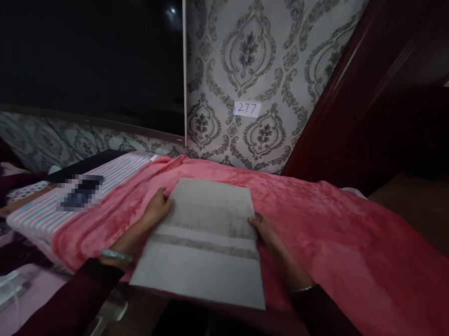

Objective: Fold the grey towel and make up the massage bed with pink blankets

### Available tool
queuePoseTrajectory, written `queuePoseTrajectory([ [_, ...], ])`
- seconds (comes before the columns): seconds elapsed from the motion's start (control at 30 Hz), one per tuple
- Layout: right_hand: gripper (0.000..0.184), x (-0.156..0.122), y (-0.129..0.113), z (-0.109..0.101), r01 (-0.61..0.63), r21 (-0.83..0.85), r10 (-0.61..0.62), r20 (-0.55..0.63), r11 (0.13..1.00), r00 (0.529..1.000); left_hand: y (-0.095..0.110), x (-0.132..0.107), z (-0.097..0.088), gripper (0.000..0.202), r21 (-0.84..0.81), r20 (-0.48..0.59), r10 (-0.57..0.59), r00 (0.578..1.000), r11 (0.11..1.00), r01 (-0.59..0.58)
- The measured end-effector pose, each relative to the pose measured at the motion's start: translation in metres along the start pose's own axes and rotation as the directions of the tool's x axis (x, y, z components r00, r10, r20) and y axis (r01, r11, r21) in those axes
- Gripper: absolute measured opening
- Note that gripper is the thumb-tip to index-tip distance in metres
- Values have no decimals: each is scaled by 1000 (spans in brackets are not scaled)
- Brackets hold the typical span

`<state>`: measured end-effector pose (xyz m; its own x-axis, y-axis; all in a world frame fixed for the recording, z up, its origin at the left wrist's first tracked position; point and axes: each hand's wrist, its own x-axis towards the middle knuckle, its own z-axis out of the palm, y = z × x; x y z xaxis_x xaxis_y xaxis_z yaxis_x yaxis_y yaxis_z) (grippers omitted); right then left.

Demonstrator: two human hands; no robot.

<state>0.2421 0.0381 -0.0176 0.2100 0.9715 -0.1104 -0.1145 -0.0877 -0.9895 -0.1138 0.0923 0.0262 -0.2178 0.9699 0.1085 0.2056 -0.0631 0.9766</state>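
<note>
A flat grey cardboard sheet [204,274], with darker scuffed bands across it, lies or hovers over the pink blanket; whether it rests fully there I cannot tell. Its near edge reaches past the blanket's front edge. My left hand [159,208] grips the sheet's left side, thumb near the top face. On the opposite side, my right hand [265,231] is closed on the right edge, with its thumb over the rim. The fingers under the sheet are hidden from view.
The pink blanket [319,228] covers the table. A striped cloth [124,170] with a blurred dark object [80,193] lies to the left. A power strip [1,294] sits at lower left. Behind are a large screen [87,55] and a wall label [247,108].
</note>
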Motion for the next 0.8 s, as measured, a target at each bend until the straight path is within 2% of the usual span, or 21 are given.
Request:
queuePoseTrajectory([
  [0.03, 49, 5, -3, 1, 101, -122, -109, -56, 987, 992, 5, -7, 4, 52, 106, 19, 130, 991, 986, -131],
  [0.07, 53, 9, -8, 6, 209, -246, -232, -68, 946, 970, 10, -16, 10, 54, 217, 94, 233, 968, 944, -248],
  [0.1, 56, 14, -13, 14, 310, -350, -340, -27, 884, 940, 14, -28, 17, 55, 306, 208, 297, 932, 885, -351],
  [0.17, 57, 24, -22, 37, 463, -466, -446, 156, 754, 881, 20, -57, 34, 60, 378, 440, 310, 843, 788, -487],
  [0.23, 53, 34, -29, 64, 544, -526, -432, 331, 654, 839, 19, -86, 50, 69, 442, 601, 260, 756, 680, -585],
  [0.3, 52, 46, -30, 87, 595, -586, -376, 463, 550, 803, 13, -109, 61, 75, 490, 680, 195, 707, 596, -635],
  [0.37, 55, 57, -26, 100, 637, -626, -294, 569, 451, 768, 4, -122, 67, 76, 525, 713, 134, 688, 549, -650],
  [0.47, 58, 73, -13, 101, 669, -648, -173, 659, 364, 732, -7, -127, 67, 77, 539, 723, 107, 682, 530, -655],
  [0.57, 58, 88, -7, 99, 666, -662, -148, 662, 344, 735, -11, -125, 64, 79, 512, 726, 140, 673, 544, -665],
  [0.67, 58, 103, -15, 105, 607, -727, -176, 584, 321, 792, -10, -126, 63, 79, 505, 727, 135, 674, 560, -657],
  [0.8, 51, 131, -37, 120, 500, -842, -70, 497, 201, 865, -9, -128, 63, 81, 514, 736, 99, 670, 562, -648],
])
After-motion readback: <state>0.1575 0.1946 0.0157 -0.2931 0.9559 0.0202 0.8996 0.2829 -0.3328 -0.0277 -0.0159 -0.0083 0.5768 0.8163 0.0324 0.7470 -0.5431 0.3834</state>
